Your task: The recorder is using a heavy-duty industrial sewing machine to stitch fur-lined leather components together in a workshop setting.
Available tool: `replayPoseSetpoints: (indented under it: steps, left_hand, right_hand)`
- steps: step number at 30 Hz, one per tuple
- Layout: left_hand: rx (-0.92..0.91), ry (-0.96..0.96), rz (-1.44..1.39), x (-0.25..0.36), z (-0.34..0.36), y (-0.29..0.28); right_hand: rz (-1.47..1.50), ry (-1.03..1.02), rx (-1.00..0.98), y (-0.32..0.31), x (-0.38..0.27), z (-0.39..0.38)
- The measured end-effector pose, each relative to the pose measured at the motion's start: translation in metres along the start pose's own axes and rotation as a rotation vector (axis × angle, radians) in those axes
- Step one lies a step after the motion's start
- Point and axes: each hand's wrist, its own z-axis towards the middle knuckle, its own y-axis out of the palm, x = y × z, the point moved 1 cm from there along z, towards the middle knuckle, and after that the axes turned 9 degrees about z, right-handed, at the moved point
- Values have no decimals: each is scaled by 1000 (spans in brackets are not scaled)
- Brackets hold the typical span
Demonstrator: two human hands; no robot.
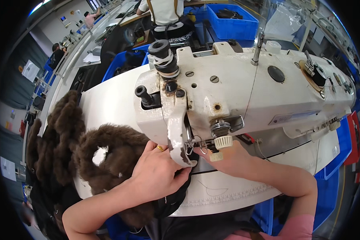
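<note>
The white sewing machine [232,86] spans the middle, its head above both hands. My left hand [154,176] is closed on black fabric [175,203] just left of the needle area, thumb and fingers bent together. Brown fur [112,160] joined to this fabric lies beside that hand, with a small white patch [100,156] showing. On the other side of the needle area my right hand [230,159] is curled inward. The machine's knobs and thread guides partly cover its fingers, so what they hold is hidden. The needle and presser foot cannot be made out.
More brown fur pieces [66,136] hang over the left end of the white table [212,196], which has a printed ruler near its front edge. Blue bins [233,26] stand behind and at the right, near a red box [352,138]. Another person [164,16] sits ahead.
</note>
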Motion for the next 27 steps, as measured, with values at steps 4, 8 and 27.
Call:
replayPoseSetpoints:
  steps: [4,8,27]
  left_hand:
    - [-13,-8,-20,-2,-2,2]
    - [-23,-17,-16,2,-2,0]
    - [-28,15,-32,2,-5,1]
  right_hand:
    - [-114,-120,-94,-20,-9,11]
    - [-183,-245,-103,-23,-10,13]
    - [-18,-187,-89,-2,5,14]
